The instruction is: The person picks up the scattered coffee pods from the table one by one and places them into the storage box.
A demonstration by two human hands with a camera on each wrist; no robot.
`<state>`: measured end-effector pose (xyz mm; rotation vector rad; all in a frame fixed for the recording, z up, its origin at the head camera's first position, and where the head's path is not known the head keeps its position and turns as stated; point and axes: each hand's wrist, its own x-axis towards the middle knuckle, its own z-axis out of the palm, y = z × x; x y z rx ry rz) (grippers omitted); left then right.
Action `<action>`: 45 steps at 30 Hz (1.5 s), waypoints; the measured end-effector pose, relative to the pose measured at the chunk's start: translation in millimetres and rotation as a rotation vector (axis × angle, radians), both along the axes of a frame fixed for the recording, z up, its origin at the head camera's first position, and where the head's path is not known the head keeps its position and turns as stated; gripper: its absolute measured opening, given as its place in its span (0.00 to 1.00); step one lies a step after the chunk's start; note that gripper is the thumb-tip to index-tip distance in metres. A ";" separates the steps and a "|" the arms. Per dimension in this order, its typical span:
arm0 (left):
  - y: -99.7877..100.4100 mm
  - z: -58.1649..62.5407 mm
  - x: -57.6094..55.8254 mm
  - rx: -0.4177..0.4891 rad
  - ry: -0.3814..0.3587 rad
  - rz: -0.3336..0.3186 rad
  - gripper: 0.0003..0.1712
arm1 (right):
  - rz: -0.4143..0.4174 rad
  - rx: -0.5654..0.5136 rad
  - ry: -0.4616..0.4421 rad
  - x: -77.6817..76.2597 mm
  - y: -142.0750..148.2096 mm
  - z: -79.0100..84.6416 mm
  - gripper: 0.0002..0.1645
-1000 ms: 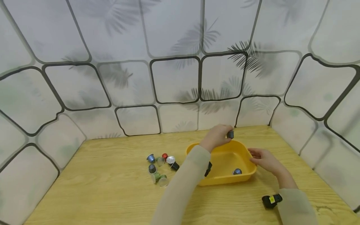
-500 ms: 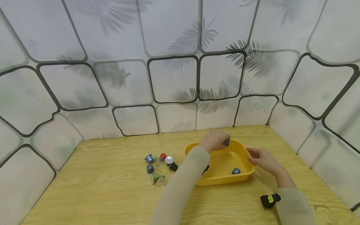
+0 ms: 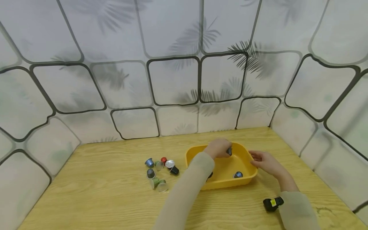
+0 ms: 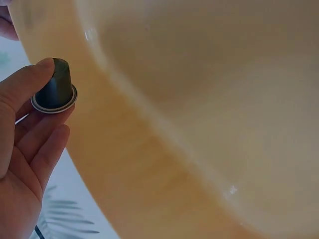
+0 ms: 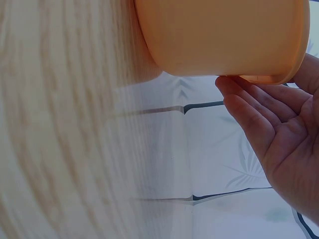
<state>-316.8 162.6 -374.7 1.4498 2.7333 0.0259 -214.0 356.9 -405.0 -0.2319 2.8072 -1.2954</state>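
Observation:
My left hand (image 3: 219, 148) pinches a dark coffee capsule (image 4: 56, 84) between thumb and fingers. In the left wrist view the capsule's wide rim faces down toward the fingers. The hand is over the far part of a yellow plastic box (image 3: 227, 183). My right hand (image 3: 265, 162) holds the box's right rim; in the right wrist view its fingers (image 5: 249, 112) lie against the outer wall and the thumb goes over the rim. Inside the box, near its front right corner, lies a blue coffee capsule (image 3: 238, 174).
Several loose capsules lie on the wooden table (image 3: 100, 185) left of the box: a blue capsule (image 3: 149, 162), a red capsule (image 3: 163, 160), a silver-topped capsule (image 3: 170, 164), a black capsule (image 3: 174, 170) and green ones. Patterned fabric (image 3: 172, 80) encloses the back and sides.
My left hand has lowered the dark capsule from above the far rim down toward the inside of the box. My right hand stays at the right rim. The whole view has shifted slightly.

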 end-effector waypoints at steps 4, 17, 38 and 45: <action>1.3 -3.0 2.0 -0.006 0.004 -0.009 0.07 | -0.002 -0.010 0.000 -0.4 -0.7 -0.7 0.30; 5.8 -12.5 7.8 -0.060 0.061 -0.003 0.08 | -0.003 0.005 0.015 -0.2 -1.3 -1.4 0.31; 14.9 -29.1 3.3 -0.051 0.034 0.043 0.08 | -0.005 0.001 0.002 -0.4 -1.2 -0.5 0.30; 16.4 -30.4 2.3 -0.087 0.034 0.046 0.08 | 0.003 -0.001 0.011 0.8 -1.9 0.7 0.29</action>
